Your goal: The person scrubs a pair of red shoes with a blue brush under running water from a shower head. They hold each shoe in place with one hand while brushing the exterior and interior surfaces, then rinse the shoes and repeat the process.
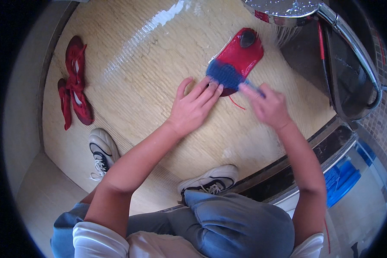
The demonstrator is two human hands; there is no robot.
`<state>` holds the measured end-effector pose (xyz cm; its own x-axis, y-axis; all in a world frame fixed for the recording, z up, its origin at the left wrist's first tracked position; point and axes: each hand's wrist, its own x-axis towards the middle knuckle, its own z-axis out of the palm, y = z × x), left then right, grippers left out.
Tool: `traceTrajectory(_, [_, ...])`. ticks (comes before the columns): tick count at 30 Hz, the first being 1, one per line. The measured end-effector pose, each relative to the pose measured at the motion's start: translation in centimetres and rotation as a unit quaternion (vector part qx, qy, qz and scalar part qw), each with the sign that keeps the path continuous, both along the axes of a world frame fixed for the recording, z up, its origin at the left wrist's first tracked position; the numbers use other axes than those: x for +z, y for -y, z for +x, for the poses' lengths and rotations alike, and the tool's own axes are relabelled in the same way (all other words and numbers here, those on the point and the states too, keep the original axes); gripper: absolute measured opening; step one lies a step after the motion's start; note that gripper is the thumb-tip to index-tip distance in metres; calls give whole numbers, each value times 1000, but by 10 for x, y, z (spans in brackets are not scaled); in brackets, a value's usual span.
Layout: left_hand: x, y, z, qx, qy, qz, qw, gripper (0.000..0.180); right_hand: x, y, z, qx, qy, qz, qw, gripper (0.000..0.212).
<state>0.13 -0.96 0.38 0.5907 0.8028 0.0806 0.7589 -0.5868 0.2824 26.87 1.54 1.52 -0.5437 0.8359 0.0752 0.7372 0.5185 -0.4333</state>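
Observation:
A red cloth slipper (249,58) with a dark patch at its far end lies flat on the wet, ribbed, pale floor. My left hand (191,105) has its fingers stretched out, their tips at the slipper's near end, beside the brush. In my right hand (268,105) is a blue scrubbing brush (225,74), its bristles lying across the slipper. The brush and right hand are slightly blurred. A thin red cord (237,103) trails from the slipper's near end. My left fingertips and the brush hide part of the slipper.
More red slippers (79,103) lie at the left near the wall. A chrome shower head (284,8) with a curved arm (367,66) hangs at the upper right, thin streams beneath it. A blue plastic thing (344,182) sits at right. My shoes (210,178) stand on the floor.

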Motion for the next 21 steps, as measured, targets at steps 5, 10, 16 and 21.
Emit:
traceTrajectory(5, [0,-3,3,2,4,14,1000,48,-3,-15,11,-105,6,48,993,50])
traceTrajectory(10, [1,-2,2,2,5,4,1000,48,-1,-5,6,20,5,56,998,50])
traceTrajectory(16, [1,-4,5,6,8,19,1000,46,-1,-15,15,-98,-11,35,995,48])
traceTrajectory(21, [0,-3,3,3,2,20,1000,46,-8,-5,24,-70,27,24,997,46])
